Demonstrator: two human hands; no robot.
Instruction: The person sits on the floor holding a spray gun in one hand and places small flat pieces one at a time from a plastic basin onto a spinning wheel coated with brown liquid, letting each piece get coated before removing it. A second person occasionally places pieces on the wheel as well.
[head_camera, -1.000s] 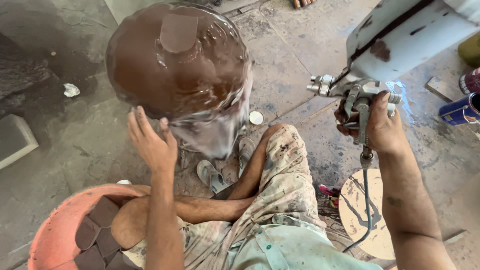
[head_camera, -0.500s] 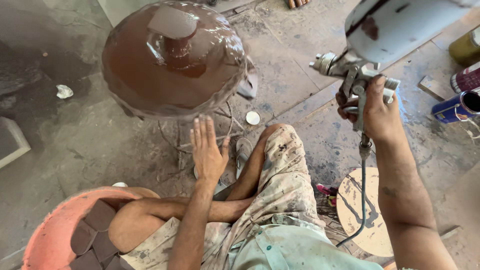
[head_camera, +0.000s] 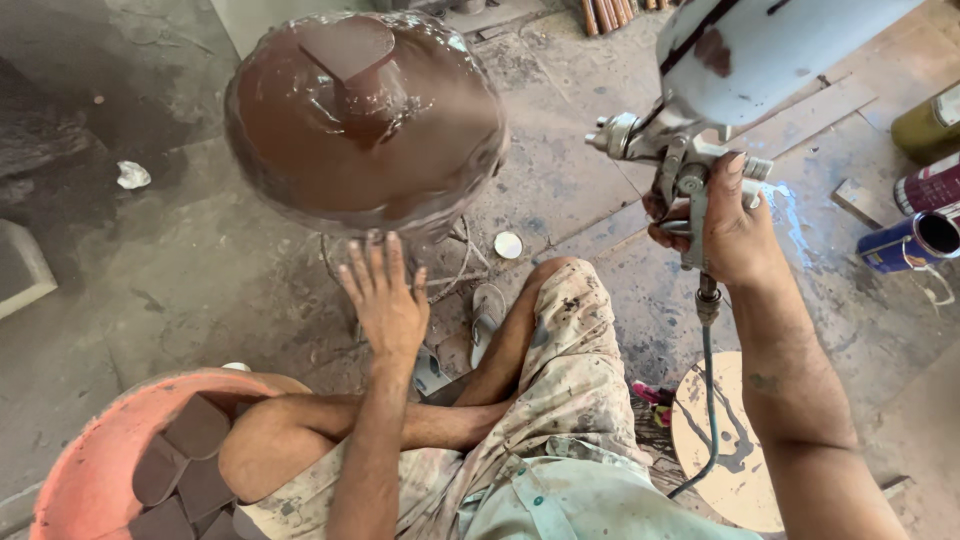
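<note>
Floor (head_camera: 140, 290): grey concrete, dusty and stained with paint, where a person sits with legs crossed in paint-flecked trousers.
Disc (head_camera: 365, 120): large round piece, glossy and wet-looking brown, with a raised flat block at its centre; it stands on a thin wire stand (head_camera: 450, 265) just ahead of the knees.
Tub (head_camera: 90, 470): salmon-pink plastic basin at lower left, holding flat brown blocks (head_camera: 185, 460) with rounded corners, stacked loosely.
Spray gun (head_camera: 680, 165): metal body with a pale, paint-smeared cup (head_camera: 760, 50) on top, nozzle turned toward the disc; a dark hose (head_camera: 708, 400) drops from the handle.
Right hand (head_camera: 725, 225): grip closed around the spray gun's handle, fingers on the trigger, held up well to the right of the disc.
Left hand (head_camera: 385, 295): grip open, fingers spread, palm down, holding nothing, just below the disc's near edge; whether it touches cannot be told.
Wooden round (head_camera: 735, 450): pale circular board on the floor at right, marked with dark paint drips.
Cans (head_camera: 915, 240): at right edge, a blue one on its side with open mouth, a maroon-and-white one and an olive one behind it.
Sandal (head_camera: 487, 320): grey, lying on the floor beside the knee.
Lid (head_camera: 508, 245): small white circle on the floor under the disc.
</note>
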